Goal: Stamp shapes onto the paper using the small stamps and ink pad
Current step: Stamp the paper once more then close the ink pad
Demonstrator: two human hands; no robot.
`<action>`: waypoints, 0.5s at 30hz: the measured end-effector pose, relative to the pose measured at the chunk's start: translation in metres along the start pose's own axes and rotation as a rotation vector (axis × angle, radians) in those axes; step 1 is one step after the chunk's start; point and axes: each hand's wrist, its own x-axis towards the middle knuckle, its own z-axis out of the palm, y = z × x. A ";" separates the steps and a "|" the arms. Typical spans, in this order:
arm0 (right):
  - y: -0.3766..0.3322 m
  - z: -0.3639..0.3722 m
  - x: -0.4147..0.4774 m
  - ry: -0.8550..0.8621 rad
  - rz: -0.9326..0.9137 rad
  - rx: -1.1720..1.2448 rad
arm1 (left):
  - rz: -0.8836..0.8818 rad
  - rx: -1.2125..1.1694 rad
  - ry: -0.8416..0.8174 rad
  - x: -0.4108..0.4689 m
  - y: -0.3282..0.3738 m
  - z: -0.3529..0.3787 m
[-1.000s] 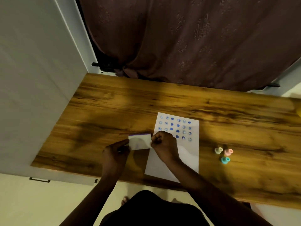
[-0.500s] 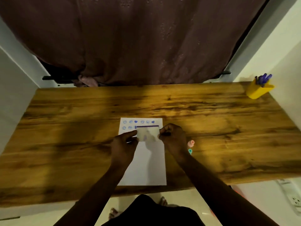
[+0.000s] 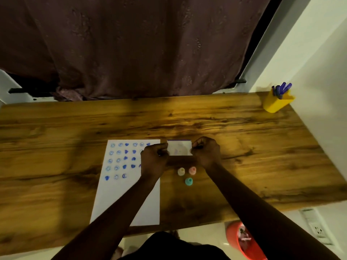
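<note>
Ink pad [image 3: 179,150] is being gripped at both short ends by left hand [image 3: 154,160] and right hand [image 3: 206,153], just right of the paper [image 3: 120,194]; stamps [image 3: 188,175] are standing nearest the right hand.

Glossy wood table [image 3: 244,139]; matt paper [image 3: 120,199]; cloth curtain [image 3: 140,44]
</note>
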 end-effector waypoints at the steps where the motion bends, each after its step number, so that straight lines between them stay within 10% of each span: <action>1: 0.003 -0.001 0.004 -0.008 0.011 0.001 | 0.009 0.016 -0.010 0.003 -0.002 0.006; 15: 0.032 0.002 0.030 -0.036 0.068 -0.063 | -0.034 0.047 -0.014 0.009 -0.001 0.032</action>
